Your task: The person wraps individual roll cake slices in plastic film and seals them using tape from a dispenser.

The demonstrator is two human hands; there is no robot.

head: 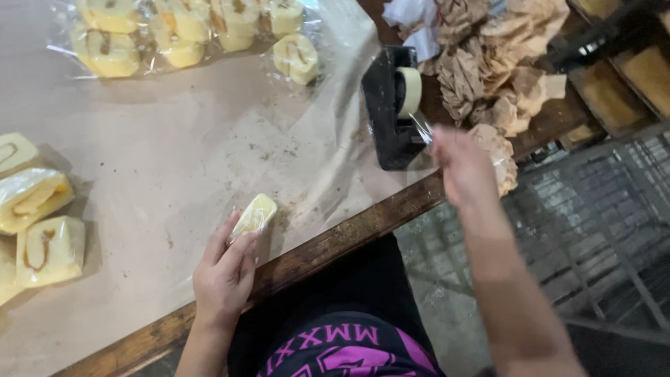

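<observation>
Pale yellow rolls (pixel 49 250) with brown swirls, black dispenser (pixel 388 119), cream tape (pixel 410 91), tan surface (pixel 174 153), purple-patterned black shirt (pixel 349 349).

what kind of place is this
Likely a small bakery packing bench: wrapped cake slices lie on a paper-covered table, and the right hand is at a tape dispenser.

Blurred right hand, cropped rolls, hidden palm side

Right hand (pixel 462 166) motion-blurred at the black tape dispenser (pixel 392 112); fingertips unreadable, can't tell if tape strip is pinched. Left hand (pixel 225 274) covers lower end of wrapped cake slice (pixel 254 215); grip underneath hidden. Wrapped slices at left (pixel 31 223) cut by frame edge, bagged slices at top (pixel 174 31) cut by top edge and hazed by plastic glare. Crumpled brown paper (pixel 488 63) cropped at top. Wooden trays (pixel 628 77) at right partly out of frame, contents unclear.
</observation>
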